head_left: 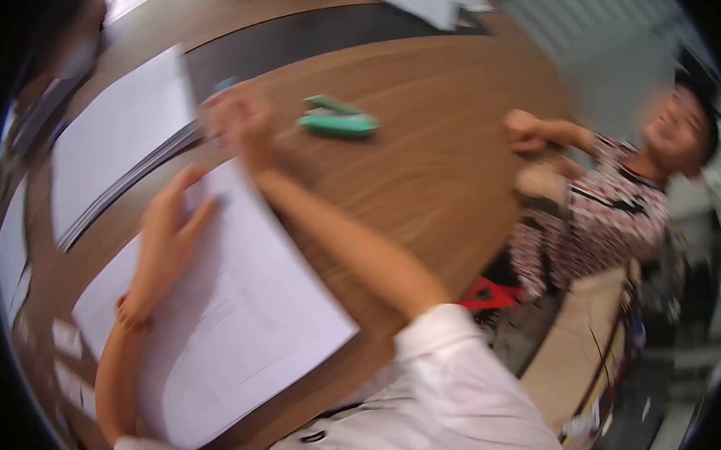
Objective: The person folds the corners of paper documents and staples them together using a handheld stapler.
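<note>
My left hand (171, 229) lies on a sheet of white paper (243, 324) with faint print, its thumb and fingers apart. A brown bracelet (134, 316) circles that wrist. Beyond the paper's far edge is my right hand (240, 122), smeared by motion, so its fingers cannot be made out. A small blue thing (227, 83) shows just past it, too blurred to name; whether the hand touches it is unclear. To the right of this hand, a green stapler (338, 124) rests on the wooden table (428, 147).
A thick stack of white paper (123, 142) lies left of my right hand. More sheets (418, 2) are at the far edge, past a dark strip (304, 37). At the right, another person (611, 204) sits by the table, one hand at its edge.
</note>
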A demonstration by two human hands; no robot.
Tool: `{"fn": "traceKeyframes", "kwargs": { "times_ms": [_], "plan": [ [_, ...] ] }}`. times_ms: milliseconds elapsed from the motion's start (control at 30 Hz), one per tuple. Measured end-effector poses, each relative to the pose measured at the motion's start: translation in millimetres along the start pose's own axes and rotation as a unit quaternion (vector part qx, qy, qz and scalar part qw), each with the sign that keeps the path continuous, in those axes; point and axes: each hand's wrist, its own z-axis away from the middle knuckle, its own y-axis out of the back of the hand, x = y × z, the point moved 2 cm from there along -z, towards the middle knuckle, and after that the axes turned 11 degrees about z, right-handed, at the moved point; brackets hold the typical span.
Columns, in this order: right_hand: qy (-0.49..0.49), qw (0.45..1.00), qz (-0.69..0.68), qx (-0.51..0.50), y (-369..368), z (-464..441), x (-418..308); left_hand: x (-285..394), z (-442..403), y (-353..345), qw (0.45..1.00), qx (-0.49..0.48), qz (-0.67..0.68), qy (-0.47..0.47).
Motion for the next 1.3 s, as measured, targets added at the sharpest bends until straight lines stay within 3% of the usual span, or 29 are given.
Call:
{"fn": "traceKeyframes", "kwargs": {
  "times_ms": [100, 133, 233, 633, 700, 733, 800, 967, 1000, 1033, 1067, 1100, 1167, 1300],
  "plan": [
    [0.073, 0.995, -0.065, 0.023, -10.5, -2.5, 21.5, 5.3, 1.4, 6.8, 0.993, -0.049, 0.081, 0.070],
    [0.014, 0.998, -0.047, 0.030, -13.2, -2.2, 20.2, -1.5, 1.1, 6.7, 0.991, -0.058, 0.086, 0.088],
    [0.037, 0.998, -0.040, 0.029, -12.1, 0.4, 10.8, -17.4, 7.6, 6.0, 0.998, 0.001, 0.001, 0.065],
    [0.019, 0.997, -0.072, -0.013, -14.5, -10.8, 15.1, -15.0, -8.5, 7.7, 0.997, -0.022, 0.002, 0.068],
    [0.014, 0.996, -0.084, -0.010, -14.4, -8.3, 18.3, -4.2, -10.1, 9.4, 0.989, -0.047, 0.013, 0.139],
    [0.018, 0.997, -0.075, -0.005, -13.9, -9.5, 21.6, -8.6, -8.7, 8.1, 0.989, -0.043, 0.007, 0.141],
    [0.019, 0.997, -0.079, -0.004, -17.9, -10.4, 24.6, -16.8, -1.8, 7.2, 0.999, 0.004, -0.016, 0.048],
    [-0.088, 0.992, -0.085, 0.033, -9.2, -14.3, 20.9, -1.8, -14.6, 9.1, 0.994, -0.018, 0.043, 0.103],
    [-0.092, 0.992, -0.063, 0.060, -6.3, -16.1, 23.0, 3.1, -17.4, 13.5, 0.990, -0.047, 0.016, 0.132],
    [-0.073, 0.993, -0.030, 0.085, -4.2, -20.4, 33.7, -0.2, -18.5, 12.3, 0.996, -0.032, 0.045, 0.073],
    [-0.074, 0.992, -0.015, 0.102, -3.5, -21.2, 16.2, 6.9, -22.2, 17.4, 0.995, -0.043, 0.012, 0.088],
    [-0.109, 0.989, 0.001, 0.097, -3.5, -17.4, 7.5, 9.3, -20.5, 18.4, 0.992, -0.049, 0.009, 0.115],
    [-0.064, 0.995, 0.013, 0.081, -6.1, -19.5, 9.1, 11.1, -21.7, 20.2, 0.995, -0.033, -0.020, 0.087],
    [-0.065, 0.991, 0.044, 0.107, 4.2, -22.2, -17.4, 11.0, -21.3, 21.5, 0.995, -0.051, -0.031, 0.086]
  ]
}}
